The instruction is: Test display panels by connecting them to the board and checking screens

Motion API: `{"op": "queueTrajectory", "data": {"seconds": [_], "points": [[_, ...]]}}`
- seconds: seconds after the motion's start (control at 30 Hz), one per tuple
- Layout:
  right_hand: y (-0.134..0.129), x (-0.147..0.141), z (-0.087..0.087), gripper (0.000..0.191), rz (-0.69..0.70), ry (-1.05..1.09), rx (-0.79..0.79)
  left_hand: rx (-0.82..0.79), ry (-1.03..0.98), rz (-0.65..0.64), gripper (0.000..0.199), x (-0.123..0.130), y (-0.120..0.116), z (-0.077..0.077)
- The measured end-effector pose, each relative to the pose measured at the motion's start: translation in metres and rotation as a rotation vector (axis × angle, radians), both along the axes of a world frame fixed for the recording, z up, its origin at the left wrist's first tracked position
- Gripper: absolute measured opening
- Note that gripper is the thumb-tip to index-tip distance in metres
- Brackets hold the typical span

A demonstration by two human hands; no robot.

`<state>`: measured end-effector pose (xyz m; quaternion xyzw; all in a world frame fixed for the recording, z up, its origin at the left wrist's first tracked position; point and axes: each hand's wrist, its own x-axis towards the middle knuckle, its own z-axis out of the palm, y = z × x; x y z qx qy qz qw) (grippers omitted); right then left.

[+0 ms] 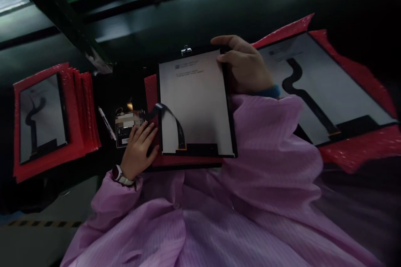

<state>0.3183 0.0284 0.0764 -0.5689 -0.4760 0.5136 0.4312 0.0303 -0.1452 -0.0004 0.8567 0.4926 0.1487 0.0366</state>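
A display panel [196, 104] with a white back and black rim is tilted in front of me. My right hand [246, 66] grips its upper right edge, thumb on the white back. From its lower left a black ribbon cable [175, 119] curves up and over to a small circuit board [127, 127] at the left. My left hand [140, 148] lies flat with fingers stretched out, fingertips at the board's right edge near the cable's end. Whether they touch the cable I cannot tell. Under the panel shows a red sheet [151, 91].
At the left, another panel [44, 117] lies on a stack of red wrap sheets [79, 112]. A white pen [107, 123] is beside the board. To the right, a large panel [326, 79] rests on red bubble wrap [354, 154]. A metal clip [186, 50] stands behind my panel.
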Motion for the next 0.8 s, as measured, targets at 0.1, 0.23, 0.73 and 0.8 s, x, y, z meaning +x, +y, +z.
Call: {"op": "queueTrajectory", "data": {"seconds": [0.1, 0.23, 0.73, 0.8], "points": [[-0.003, -0.002, -0.001, 0.052, 0.030, -0.015, 0.043, -0.020, -0.028, 0.024, 0.055, 0.000, 0.000, -0.001], [-0.003, -0.015, -0.014, 0.047, 0.084, -0.063, 0.044, -0.058, -0.124, 0.023, 0.075, 0.000, 0.000, -0.002], [-0.022, -0.038, -0.040, 0.023, -0.022, -0.905, 0.336, 0.041, -0.043, -0.029, 0.041, 0.002, -0.007, 0.000], [-0.029, -0.048, -0.034, 0.024, 0.191, -0.759, 0.481, 0.112, -0.061, -0.084, 0.037, 0.001, -0.009, 0.010]]}}
